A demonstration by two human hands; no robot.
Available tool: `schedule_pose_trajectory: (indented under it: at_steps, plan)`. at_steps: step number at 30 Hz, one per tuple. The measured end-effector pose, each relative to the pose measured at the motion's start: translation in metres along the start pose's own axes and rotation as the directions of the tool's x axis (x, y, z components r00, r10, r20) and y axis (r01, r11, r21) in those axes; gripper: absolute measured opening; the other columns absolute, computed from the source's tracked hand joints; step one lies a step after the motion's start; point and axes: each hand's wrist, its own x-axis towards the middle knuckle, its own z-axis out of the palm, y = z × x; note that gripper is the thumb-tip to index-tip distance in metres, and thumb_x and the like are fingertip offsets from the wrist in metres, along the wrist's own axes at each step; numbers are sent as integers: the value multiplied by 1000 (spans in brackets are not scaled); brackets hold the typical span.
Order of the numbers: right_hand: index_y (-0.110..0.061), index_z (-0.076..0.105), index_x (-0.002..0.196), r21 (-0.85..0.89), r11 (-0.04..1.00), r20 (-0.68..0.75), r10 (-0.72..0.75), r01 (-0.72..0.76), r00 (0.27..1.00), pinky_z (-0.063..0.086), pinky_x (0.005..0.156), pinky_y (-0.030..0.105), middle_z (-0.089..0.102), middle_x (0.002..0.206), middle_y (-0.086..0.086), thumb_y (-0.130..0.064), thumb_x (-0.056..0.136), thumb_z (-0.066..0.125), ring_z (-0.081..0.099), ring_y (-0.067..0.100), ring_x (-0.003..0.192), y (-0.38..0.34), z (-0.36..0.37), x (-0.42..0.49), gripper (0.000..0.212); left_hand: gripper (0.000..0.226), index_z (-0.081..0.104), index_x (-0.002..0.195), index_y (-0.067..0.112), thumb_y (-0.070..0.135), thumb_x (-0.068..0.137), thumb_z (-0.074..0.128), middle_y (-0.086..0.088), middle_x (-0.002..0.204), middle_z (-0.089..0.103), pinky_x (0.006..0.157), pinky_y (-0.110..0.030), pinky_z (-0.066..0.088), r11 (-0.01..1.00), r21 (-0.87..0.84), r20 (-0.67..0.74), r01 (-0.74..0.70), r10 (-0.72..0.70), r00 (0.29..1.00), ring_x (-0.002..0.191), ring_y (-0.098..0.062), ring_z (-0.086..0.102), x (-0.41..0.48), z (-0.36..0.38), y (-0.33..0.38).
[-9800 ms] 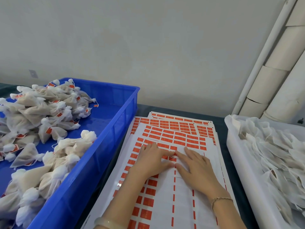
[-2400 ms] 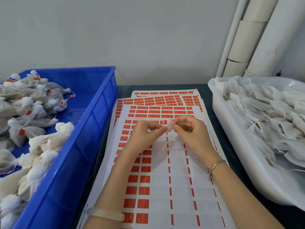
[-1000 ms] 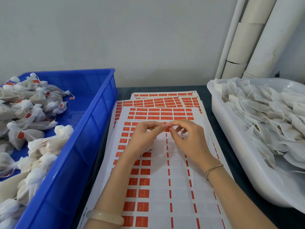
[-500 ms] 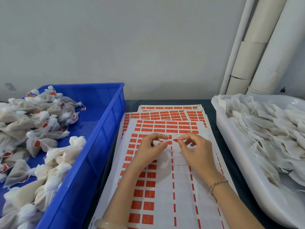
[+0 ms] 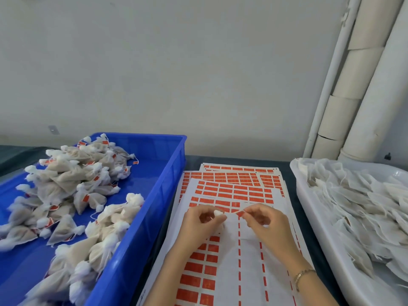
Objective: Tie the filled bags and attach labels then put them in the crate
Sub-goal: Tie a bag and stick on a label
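Left hand (image 5: 202, 221) has its grip pinched shut on the gathered white neck of a small translucent mesh bag (image 5: 221, 228), and the right hand (image 5: 263, 220) is clamped on the thin drawstring (image 5: 235, 211) with a little orange label at its end. A second ago the two hands were knuckle to knuckle, fingertips almost touching; now they've pulled apart and the string runs taut between them. That reads to me as the cinch going tight, with the label riding on the string's end, so this bag looks close to finished.

The bag itself hangs low under the left hand, just over the stack of white sheets of orange rectangular stickers (image 5: 234, 191), which lies in the middle of the dark table (image 5: 194, 159), running from the near edge toward the wall. The top sheet is stripped of most of its stickers on the right side.

Off to the left edge sits the blue plastic crate (image 5: 159, 188), already heaped with tied, labelled bags (image 5: 72, 186). That's where this one goes, and it's a short toss from the left hand. Over at the right edge, the white plastic tray (image 5: 309, 208) holds a pile of flat, untied bags (image 5: 362, 206), so plenty of rounds remain.
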Motion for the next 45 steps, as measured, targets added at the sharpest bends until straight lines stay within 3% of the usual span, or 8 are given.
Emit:
schedule_pose_trajectory:
  at_steps: [7, 12, 16, 24, 27, 33, 41, 45]
  plan:
    - [-39, 65, 99, 80, 990, 209, -134, 120, 969, 52, 64, 12, 69, 87, -23, -37, 73, 72, 66, 0, 81, -59, 9, -18, 27, 20, 69, 105, 26, 33, 86, 69, 9, 90, 68, 68, -9, 50, 980, 144, 73, -136, 127, 989, 81, -8, 64, -49, -51, 64]
    - [-35, 68, 88, 237, 936, 306, -326, 260, 895, 52, 65, 12, 70, 80, -22, -46, 74, 66, 69, 5, 76, -125, 28, -24, 18, 17, 69, 98, 33, 29, 81, 72, 16, 81, 67, 71, -8, 49, 922, 234, 8, -308, 315, 949, 80, 5, 61, -92, -132, 95]
    - [-29, 71, 90, 339, 898, 343, -397, 282, 852, 55, 69, 18, 71, 81, -17, -46, 78, 65, 69, 7, 75, -171, 68, -22, 22, 17, 70, 95, 28, 27, 79, 74, 13, 73, 67, 64, -13, 48, 938, 247, -126, -243, 280, 952, 68, 1, 61, -97, -187, 87]
    - [-23, 74, 90, 184, 939, 445, -344, 292, 827, 47, 60, 11, 71, 78, -12, -35, 83, 71, 63, -1, 68, -194, 155, -16, 14, 10, 72, 93, 24, 28, 84, 72, 13, 79, 67, 67, -20, 49, 929, 371, -248, -7, 107, 963, 69, 4, 61, -95, -240, 22]
    - [-23, 75, 93, 151, 949, 474, -316, 278, 822, 48, 64, 7, 71, 83, -12, -29, 84, 71, 64, -5, 75, -188, 160, -17, 12, 16, 70, 100, 20, 26, 85, 70, 9, 91, 69, 62, -13, 43, 917, 393, -250, 61, 43, 967, 64, 3, 58, -98, -237, 5]
    - [-33, 70, 96, 123, 955, 403, -296, 269, 866, 46, 68, 2, 68, 86, -25, -28, 87, 68, 62, -11, 84, -166, 124, -20, 10, 25, 63, 112, 29, 40, 90, 60, 12, 120, 52, 76, -21, 46, 784, 613, -338, 101, 144, 930, 99, -5, 54, -103, -215, 9]
    - [-41, 62, 90, -78, 974, 212, -191, 211, 958, 43, 63, -1, 58, 78, -33, -28, 85, 68, 60, -13, 78, -127, 10, -30, 14, 15, 66, 106, 31, 32, 92, 59, 18, 107, 56, 85, -16, 45, 846, 408, -50, -342, 395, 917, 97, 1, 53, -77, -82, 93]
    - [-31, 70, 93, -243, 961, 136, -97, 128, 986, 49, 67, 7, 69, 82, -20, -20, 85, 70, 64, -3, 76, -102, -74, -37, 14, 18, 65, 110, 31, 32, 93, 58, 16, 107, 62, 83, -14, 46, 860, 248, 110, -445, 432, 895, 95, -5, 56, -58, -3, 127]
